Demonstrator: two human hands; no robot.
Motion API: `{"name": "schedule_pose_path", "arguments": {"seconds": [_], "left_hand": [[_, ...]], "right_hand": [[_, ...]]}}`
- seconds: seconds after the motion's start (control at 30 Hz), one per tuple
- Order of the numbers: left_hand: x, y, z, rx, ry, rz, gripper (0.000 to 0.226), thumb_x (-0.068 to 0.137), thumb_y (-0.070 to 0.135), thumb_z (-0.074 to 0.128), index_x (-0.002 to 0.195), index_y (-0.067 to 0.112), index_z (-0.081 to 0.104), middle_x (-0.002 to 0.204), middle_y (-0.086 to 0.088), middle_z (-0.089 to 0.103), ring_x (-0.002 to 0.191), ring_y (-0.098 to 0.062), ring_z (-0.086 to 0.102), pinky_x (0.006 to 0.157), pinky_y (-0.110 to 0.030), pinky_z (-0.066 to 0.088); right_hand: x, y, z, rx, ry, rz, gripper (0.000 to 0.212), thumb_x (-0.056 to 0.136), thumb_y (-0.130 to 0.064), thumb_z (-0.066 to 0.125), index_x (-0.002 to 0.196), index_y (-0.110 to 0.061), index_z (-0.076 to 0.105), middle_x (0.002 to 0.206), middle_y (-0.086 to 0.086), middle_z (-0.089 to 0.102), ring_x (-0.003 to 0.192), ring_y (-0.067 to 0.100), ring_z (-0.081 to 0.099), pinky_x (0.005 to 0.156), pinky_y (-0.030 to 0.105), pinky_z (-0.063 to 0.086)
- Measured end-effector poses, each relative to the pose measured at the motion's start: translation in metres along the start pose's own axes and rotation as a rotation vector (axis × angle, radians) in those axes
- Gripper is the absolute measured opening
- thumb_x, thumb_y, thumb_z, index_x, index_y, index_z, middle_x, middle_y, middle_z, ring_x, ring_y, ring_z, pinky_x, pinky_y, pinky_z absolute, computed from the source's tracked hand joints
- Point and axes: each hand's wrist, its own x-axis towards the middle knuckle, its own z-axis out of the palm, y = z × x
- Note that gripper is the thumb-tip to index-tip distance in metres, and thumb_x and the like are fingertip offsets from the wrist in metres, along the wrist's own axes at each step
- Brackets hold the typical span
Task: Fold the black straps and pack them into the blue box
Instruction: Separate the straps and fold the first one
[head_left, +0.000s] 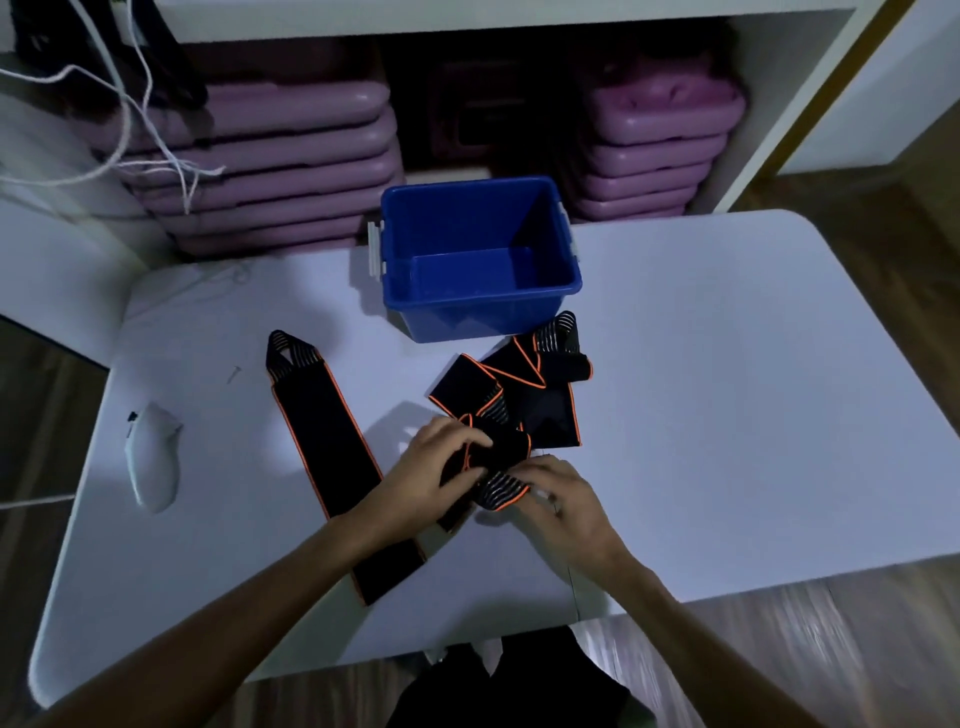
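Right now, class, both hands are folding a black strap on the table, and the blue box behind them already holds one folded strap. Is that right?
Not quite. The head view shows the blue box empty. Both hands, left and right, fold a black strap on the table.

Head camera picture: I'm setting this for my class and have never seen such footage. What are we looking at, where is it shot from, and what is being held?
There is no robot here. One camera worn on a person's head looks down at their bare hands over a white table. The left hand and right hand together grip a partly folded black strap with orange edging. Another strap lies flat to the left, and a loose pile of straps lies before the blue box, which looks empty. A white object rests near the left edge.
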Motion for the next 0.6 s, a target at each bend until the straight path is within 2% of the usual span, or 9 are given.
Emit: {"name": "schedule_pose_path", "arguments": {"seconds": [0.07, 0.1, 0.2, 0.27, 0.3, 0.4, 0.43, 0.53, 0.6], "left_hand": [[-0.011, -0.001, -0.003, -0.048, 0.104, -0.081, 0.043, 0.086, 0.026, 0.062, 0.126, 0.031, 0.048, 0.121, 0.009, 0.044, 0.114, -0.004, 0.047, 0.102, -0.032, 0.043], [-0.017, 0.0, -0.004, -0.027, 0.111, -0.056, 0.05, 0.085, 0.025, 0.063, 0.13, 0.033, 0.044, 0.125, 0.011, 0.042, 0.119, -0.003, 0.045, 0.103, -0.033, 0.043], [-0.029, 0.003, -0.009, 0.226, 0.058, 0.085, 0.072, 0.078, 0.032, 0.067, 0.14, 0.037, 0.029, 0.14, 0.013, 0.033, 0.135, -0.005, 0.032, 0.109, -0.032, 0.037], [-0.031, 0.008, -0.009, 0.334, 0.099, 0.082, 0.074, 0.076, 0.046, 0.067, 0.139, 0.037, 0.03, 0.141, 0.013, 0.032, 0.134, -0.005, 0.032, 0.108, -0.028, 0.035], [-0.031, 0.011, -0.007, 0.289, 0.17, 0.045, 0.069, 0.077, 0.049, 0.067, 0.136, 0.034, 0.034, 0.137, 0.012, 0.035, 0.128, -0.004, 0.037, 0.105, -0.024, 0.037], [-0.029, 0.024, -0.007, -0.052, 0.474, -0.239, 0.046, 0.079, 0.042, 0.069, 0.117, 0.025, 0.05, 0.113, 0.008, 0.049, 0.096, 0.001, 0.052, 0.081, -0.006, 0.04], [-0.028, 0.027, -0.009, -0.17, 0.494, -0.398, 0.041, 0.08, 0.045, 0.068, 0.11, 0.021, 0.054, 0.107, 0.004, 0.056, 0.088, 0.0, 0.056, 0.074, -0.008, 0.043], [-0.029, 0.033, -0.013, -0.815, 0.195, -0.848, 0.053, 0.085, 0.056, 0.054, 0.101, 0.008, 0.066, 0.097, -0.012, 0.07, 0.08, -0.018, 0.067, 0.071, -0.028, 0.057], [-0.032, 0.035, -0.014, -1.109, 0.147, -0.9, 0.057, 0.087, 0.056, 0.051, 0.101, 0.002, 0.068, 0.1, -0.018, 0.071, 0.093, -0.029, 0.069, 0.078, -0.034, 0.057]], "right_hand": [[0.003, -0.011, 0.002, 0.012, 0.012, 0.023, 0.016, 0.09, -0.036, 0.056, 0.098, -0.037, 0.07, 0.096, -0.026, 0.068, 0.093, 0.005, 0.059, 0.077, 0.01, 0.039], [0.005, -0.015, 0.004, 0.036, 0.009, 0.04, 0.017, 0.093, -0.032, 0.055, 0.097, -0.037, 0.071, 0.094, -0.023, 0.07, 0.088, 0.005, 0.06, 0.072, 0.009, 0.038], [0.016, -0.021, 0.008, 0.122, -0.017, 0.101, 0.02, 0.097, -0.013, 0.056, 0.094, -0.022, 0.074, 0.084, 0.002, 0.073, 0.069, 0.007, 0.057, 0.061, 0.014, 0.041], [0.022, -0.029, 0.009, 0.135, 0.0, 0.098, 0.021, 0.097, -0.009, 0.056, 0.092, -0.017, 0.074, 0.081, 0.006, 0.071, 0.066, 0.009, 0.055, 0.06, 0.017, 0.044], [0.024, -0.033, 0.01, 0.144, 0.02, 0.094, 0.021, 0.097, -0.007, 0.055, 0.091, -0.015, 0.073, 0.081, 0.007, 0.07, 0.066, 0.008, 0.056, 0.061, 0.016, 0.045], [0.025, -0.048, 0.013, 0.23, 0.096, 0.099, 0.021, 0.097, -0.001, 0.053, 0.092, -0.01, 0.071, 0.084, 0.011, 0.072, 0.071, 0.004, 0.064, 0.062, 0.009, 0.049], [0.024, -0.05, 0.016, 0.214, 0.123, 0.097, 0.022, 0.097, -0.002, 0.052, 0.093, -0.012, 0.071, 0.085, 0.008, 0.072, 0.073, 0.004, 0.066, 0.061, 0.009, 0.049], [0.022, -0.05, 0.027, -0.028, 0.158, 0.033, 0.022, 0.097, -0.013, 0.054, 0.1, -0.028, 0.071, 0.08, -0.013, 0.071, 0.074, 0.006, 0.065, 0.06, 0.017, 0.047], [0.017, -0.051, 0.037, -0.094, 0.114, 0.003, 0.021, 0.097, -0.023, 0.056, 0.111, -0.034, 0.068, 0.084, -0.018, 0.07, 0.077, 0.002, 0.064, 0.064, 0.015, 0.046]]}}
